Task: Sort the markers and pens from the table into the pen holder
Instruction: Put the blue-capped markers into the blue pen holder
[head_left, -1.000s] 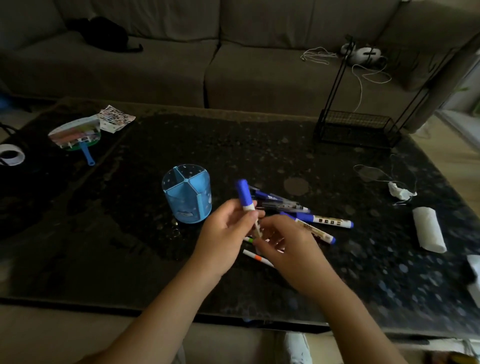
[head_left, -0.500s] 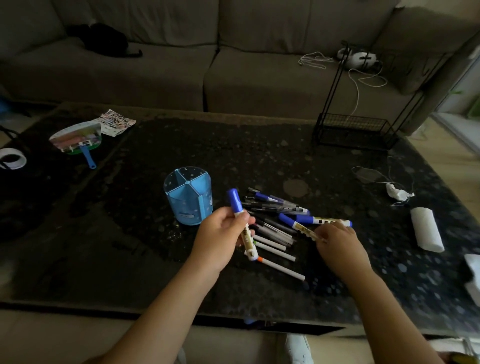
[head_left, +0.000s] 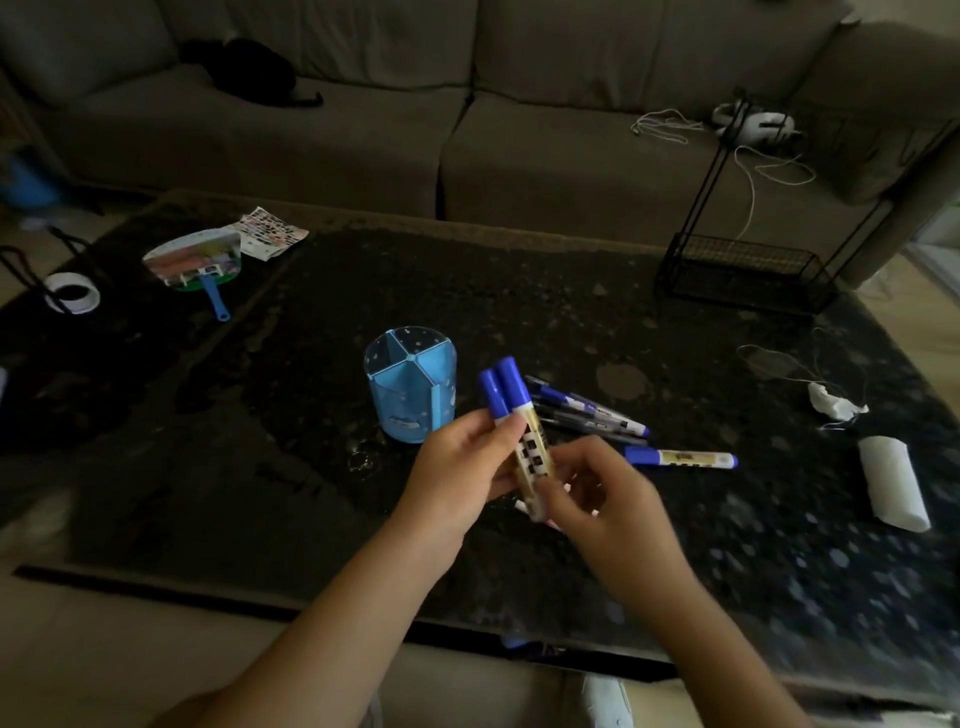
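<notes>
Two blue-capped markers (head_left: 511, 410) stand side by side, caps up, in my left hand (head_left: 462, 467). My right hand (head_left: 597, 499) touches the lower end of the nearer marker, fingers curled around it. The blue pen holder (head_left: 410, 384), round with divided compartments, stands on the black table (head_left: 311, 467) just left of my hands. Behind my hands lies a pile of pens (head_left: 587, 410). One more blue-capped marker (head_left: 680, 458) lies alone to the right. Thin pens under my hands are mostly hidden.
A white paper roll (head_left: 893, 488) and a crumpled tissue (head_left: 831, 405) lie at the right. A black wire rack (head_left: 748, 270) stands at the back right. A fan with blue handle (head_left: 197, 262), a printed sheet (head_left: 270, 239) and a tape roll (head_left: 72, 292) sit at the back left.
My right hand picked a second blue-capped marker from the pile and brought it to my left hand, which now holds both upright. One marker fewer lies on the table.
</notes>
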